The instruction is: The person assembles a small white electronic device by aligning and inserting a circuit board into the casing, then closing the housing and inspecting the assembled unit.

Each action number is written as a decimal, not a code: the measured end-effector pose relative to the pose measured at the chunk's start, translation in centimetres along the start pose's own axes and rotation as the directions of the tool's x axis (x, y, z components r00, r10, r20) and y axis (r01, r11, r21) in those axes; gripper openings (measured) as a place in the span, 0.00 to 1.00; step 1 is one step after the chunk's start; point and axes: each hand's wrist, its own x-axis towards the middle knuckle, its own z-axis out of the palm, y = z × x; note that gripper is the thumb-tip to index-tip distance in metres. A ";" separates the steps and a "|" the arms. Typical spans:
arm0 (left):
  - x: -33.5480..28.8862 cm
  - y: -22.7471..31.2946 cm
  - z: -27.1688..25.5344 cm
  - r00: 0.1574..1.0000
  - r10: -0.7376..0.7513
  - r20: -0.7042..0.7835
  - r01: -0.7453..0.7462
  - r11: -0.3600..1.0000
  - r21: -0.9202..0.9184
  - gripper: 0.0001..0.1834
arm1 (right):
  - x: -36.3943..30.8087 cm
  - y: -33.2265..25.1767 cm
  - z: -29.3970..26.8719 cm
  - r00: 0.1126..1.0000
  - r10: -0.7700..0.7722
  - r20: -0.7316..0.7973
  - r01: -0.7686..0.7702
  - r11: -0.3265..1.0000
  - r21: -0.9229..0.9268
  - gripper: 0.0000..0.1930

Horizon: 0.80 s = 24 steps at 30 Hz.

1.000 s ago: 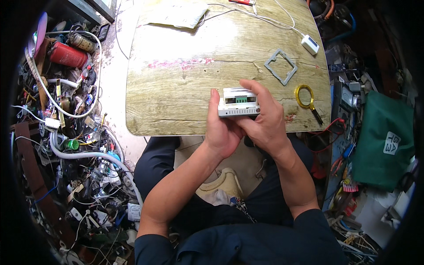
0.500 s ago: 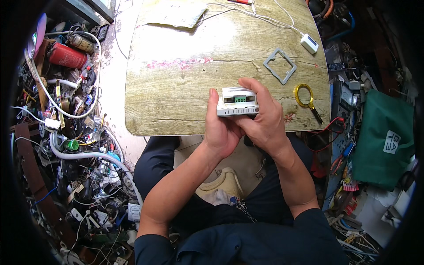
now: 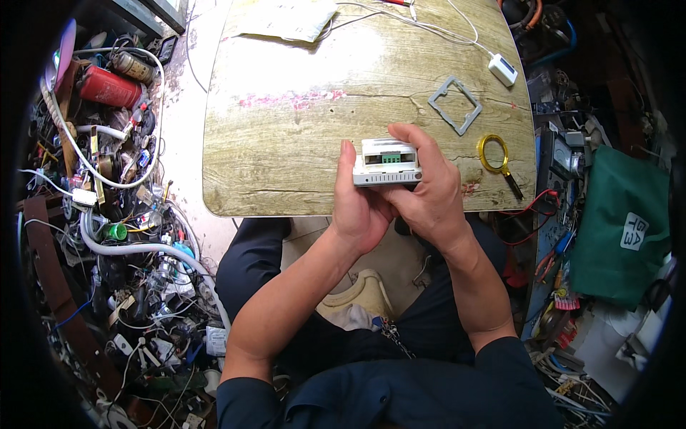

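Head view: left hand (image 3: 355, 209) and right hand (image 3: 437, 191) brace a white device (image 3: 386, 169) — grip closed on it, presumably so green terminals (image 3: 391, 159) show.

The white device (image 3: 388, 171) has a green terminal block (image 3: 391, 159), the wood-grained yellowish table (image 3: 286, 157) bears pink-red smears (image 3: 296, 100), the frame (image 3: 461, 131) is grey, the magnifying glass (image 3: 505, 170) gold and black, and the far-left cylinder (image 3: 111, 87) red.
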 end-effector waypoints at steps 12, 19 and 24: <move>0.0 0.0 0.0 0.999 0.006 0.036 -0.006 1.000 -0.005 0.39 | 0.0 -0.1 -0.1 1.000 0.010 0.008 -0.010 1.000 -0.009 0.36; 0.0 0.0 -0.2 0.999 0.008 0.040 -0.007 1.000 -0.015 0.39 | -0.1 0.0 0.0 1.000 0.020 0.008 -0.020 1.000 0.004 0.35; -0.1 0.0 0.0 1.000 0.001 0.025 -0.001 1.000 0.003 0.39 | -0.1 -0.2 -0.1 0.998 0.064 0.021 -0.064 0.998 0.009 0.34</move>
